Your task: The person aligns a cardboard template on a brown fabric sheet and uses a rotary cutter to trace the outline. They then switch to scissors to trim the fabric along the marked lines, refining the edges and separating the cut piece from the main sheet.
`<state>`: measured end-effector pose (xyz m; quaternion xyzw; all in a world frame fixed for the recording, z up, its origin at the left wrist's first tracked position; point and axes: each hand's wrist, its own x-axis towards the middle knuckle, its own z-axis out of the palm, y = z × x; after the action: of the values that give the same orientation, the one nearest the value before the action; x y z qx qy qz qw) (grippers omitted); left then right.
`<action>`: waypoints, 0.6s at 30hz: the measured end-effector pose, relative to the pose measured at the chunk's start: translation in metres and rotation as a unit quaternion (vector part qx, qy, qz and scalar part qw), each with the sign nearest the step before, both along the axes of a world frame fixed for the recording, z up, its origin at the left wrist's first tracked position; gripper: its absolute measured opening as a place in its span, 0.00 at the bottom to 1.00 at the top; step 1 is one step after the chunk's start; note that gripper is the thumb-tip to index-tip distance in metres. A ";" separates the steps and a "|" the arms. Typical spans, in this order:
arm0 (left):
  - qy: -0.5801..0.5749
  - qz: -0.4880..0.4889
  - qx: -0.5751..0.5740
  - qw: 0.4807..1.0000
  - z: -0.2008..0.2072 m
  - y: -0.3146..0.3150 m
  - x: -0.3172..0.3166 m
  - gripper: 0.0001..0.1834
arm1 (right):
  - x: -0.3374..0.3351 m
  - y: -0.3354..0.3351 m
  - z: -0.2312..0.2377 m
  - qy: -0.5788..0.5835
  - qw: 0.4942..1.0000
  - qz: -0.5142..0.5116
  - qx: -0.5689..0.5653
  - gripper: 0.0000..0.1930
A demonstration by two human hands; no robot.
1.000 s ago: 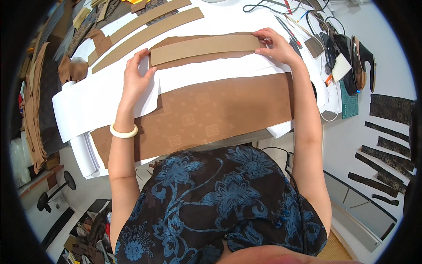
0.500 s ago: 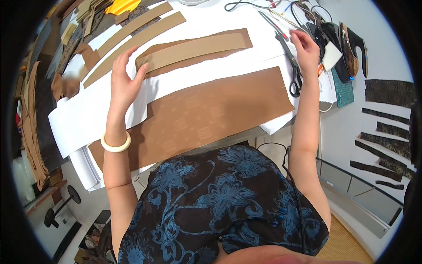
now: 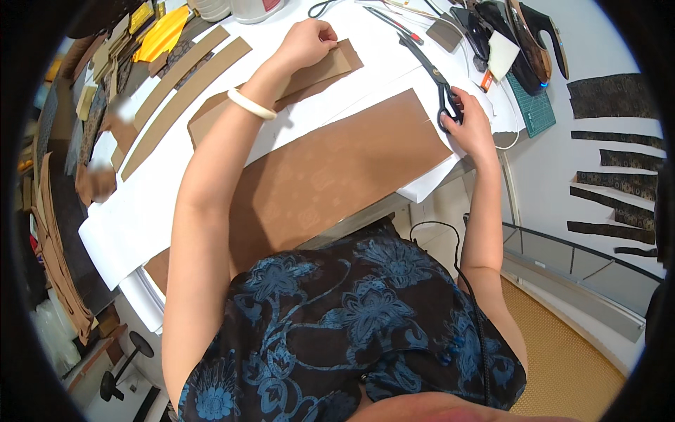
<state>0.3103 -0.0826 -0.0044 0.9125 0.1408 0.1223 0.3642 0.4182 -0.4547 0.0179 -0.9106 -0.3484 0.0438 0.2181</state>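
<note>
My left hand (image 3: 308, 43) is at the far edge of a long tan strip (image 3: 299, 83), close to its right end. Its fingers are curled closed, and whether they pinch the strip is hidden. The strip lies on a slightly larger brown piece (image 3: 351, 56) that looks like leather or faux leather. My right hand (image 3: 472, 126) grips the handles of large black scissors (image 3: 437, 76), whose blades point away from me and lie on the table. A wide brown sheet (image 3: 337, 165) with a faint embossed pattern lies nearest my body, across white paper (image 3: 151, 204).
Two more tan strips (image 3: 190, 105) lie to the left, beside stacked scraps and a yellow piece (image 3: 160, 35). At the right are a red-marked pen (image 3: 404, 32), cables, an iron-like black tool (image 3: 531, 49) and a green cutting mat (image 3: 532, 105). Dark patterned strips (image 3: 612, 96) hang beyond.
My left hand has moved right and away, from the strip's left end to near its right end, its fingers closing. My right hand has come down from the cables onto the scissors' handles.
</note>
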 end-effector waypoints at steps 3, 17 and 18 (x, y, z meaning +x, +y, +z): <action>-0.010 0.027 0.001 1.000 -0.017 -0.006 0.019 0.09 | -0.006 0.004 0.002 -0.046 0.999 0.009 0.026 0.26; -0.011 -0.202 0.092 0.975 -0.016 0.001 0.046 0.06 | -0.084 -0.018 0.015 0.490 0.811 -0.105 0.303 0.15; 0.011 -0.227 0.084 0.970 -0.013 0.001 0.051 0.06 | -0.090 -0.015 0.015 0.518 0.788 -0.107 0.316 0.16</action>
<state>0.3611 -0.0816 -0.0172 0.9493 -0.0769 0.0375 0.3026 0.3277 -0.4693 0.0334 -0.6630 -0.0782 0.3729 0.6444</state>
